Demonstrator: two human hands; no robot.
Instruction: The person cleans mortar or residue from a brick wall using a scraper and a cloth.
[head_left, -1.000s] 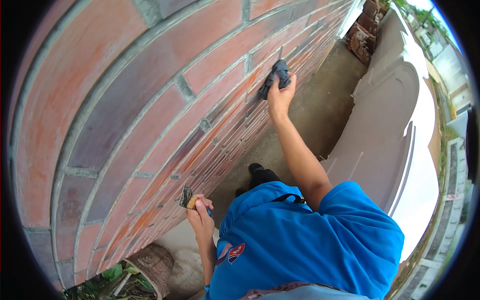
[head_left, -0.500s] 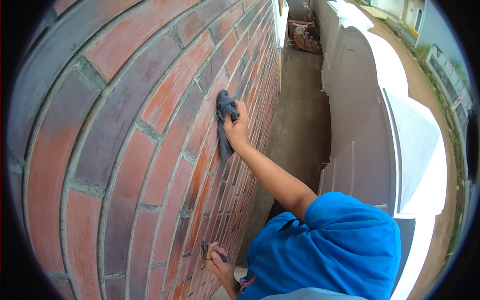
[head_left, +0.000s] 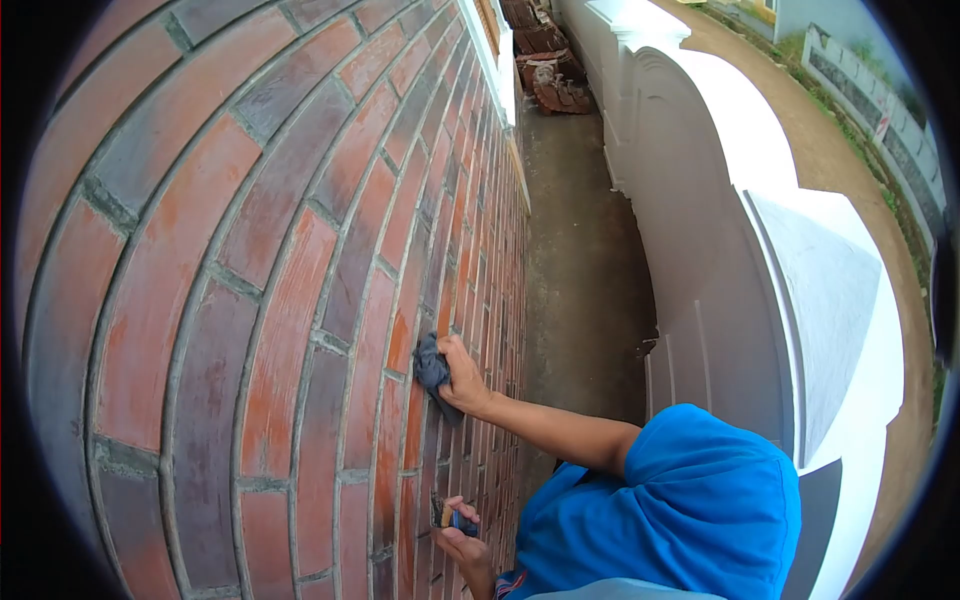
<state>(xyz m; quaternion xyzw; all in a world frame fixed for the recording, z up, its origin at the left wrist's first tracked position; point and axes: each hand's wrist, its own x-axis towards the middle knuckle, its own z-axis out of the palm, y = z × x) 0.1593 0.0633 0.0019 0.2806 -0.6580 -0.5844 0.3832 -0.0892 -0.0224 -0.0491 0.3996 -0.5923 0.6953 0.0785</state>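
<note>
My right hand (head_left: 464, 380) is closed around a crumpled dark grey cloth (head_left: 432, 366) and presses it against the brick wall (head_left: 215, 340). One end of the cloth hangs below my fingers. Lower down, close to the wall, my left hand (head_left: 464, 546) grips a small paintbrush (head_left: 447, 516) with dark bristles and a yellowish band. My fingers partly cover its dark handle. The wall's red, orange and purplish-grey bricks are parted by grey mortar joints. Some bricks show pale streaks.
A narrow concrete passage (head_left: 578, 250) runs between the brick wall and a white boundary wall (head_left: 715, 290) on the right. Stacked reddish-brown pieces (head_left: 556, 82) lie at its far end. A window frame (head_left: 492, 55) stands out from the brick wall. Beyond the boundary lies a dirt path (head_left: 800, 130).
My right hand has slid the cloth down and nearer to my body along the wall. The view has shifted too. My left hand still holds the paintbrush, at a slightly different angle.
</note>
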